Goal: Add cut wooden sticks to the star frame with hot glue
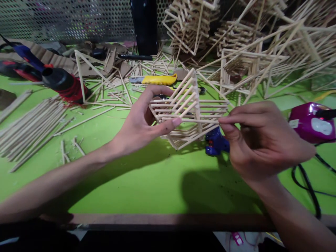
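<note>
A small lattice frame of thin wooden sticks is held above the green table. My left hand is closed around its left side, thumb in front and fingers behind. At the frame's right side, my right hand pinches the end of a thin wooden stick that lies along the frame's front. Whether that stick is fixed to the frame I cannot tell. Just below and behind the frame, partly hidden, sits a blue tool, perhaps a glue gun.
Loose sticks lie in a bundle at left, near a red and black tool. A yellow utility knife lies behind the frame. Larger stick structures crowd the back right. A purple box with a black cable stands at right.
</note>
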Motion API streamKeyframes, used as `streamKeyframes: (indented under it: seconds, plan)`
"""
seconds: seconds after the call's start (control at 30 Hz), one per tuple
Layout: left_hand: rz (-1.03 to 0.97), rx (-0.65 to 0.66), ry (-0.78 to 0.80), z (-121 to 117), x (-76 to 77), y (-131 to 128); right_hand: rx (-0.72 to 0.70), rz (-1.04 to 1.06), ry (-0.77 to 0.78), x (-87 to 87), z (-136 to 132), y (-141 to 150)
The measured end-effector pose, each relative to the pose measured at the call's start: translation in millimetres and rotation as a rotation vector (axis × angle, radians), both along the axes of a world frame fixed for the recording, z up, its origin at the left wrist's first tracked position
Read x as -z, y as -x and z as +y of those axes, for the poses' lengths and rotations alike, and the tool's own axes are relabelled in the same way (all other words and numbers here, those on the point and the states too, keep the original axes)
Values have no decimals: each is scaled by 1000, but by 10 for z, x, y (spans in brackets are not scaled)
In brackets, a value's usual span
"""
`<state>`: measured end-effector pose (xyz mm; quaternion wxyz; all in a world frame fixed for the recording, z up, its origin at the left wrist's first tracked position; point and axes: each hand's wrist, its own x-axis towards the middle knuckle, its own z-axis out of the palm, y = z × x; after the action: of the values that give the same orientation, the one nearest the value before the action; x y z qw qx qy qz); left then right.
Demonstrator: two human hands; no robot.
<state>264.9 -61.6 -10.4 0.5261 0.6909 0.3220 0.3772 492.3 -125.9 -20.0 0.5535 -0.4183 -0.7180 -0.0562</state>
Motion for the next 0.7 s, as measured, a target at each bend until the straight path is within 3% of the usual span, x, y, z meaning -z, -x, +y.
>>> streamKeyframes:
  seconds: [0.7]
  plan:
    - [26,-23,31,18,-11,7,-1,123,84,-25,2,17]
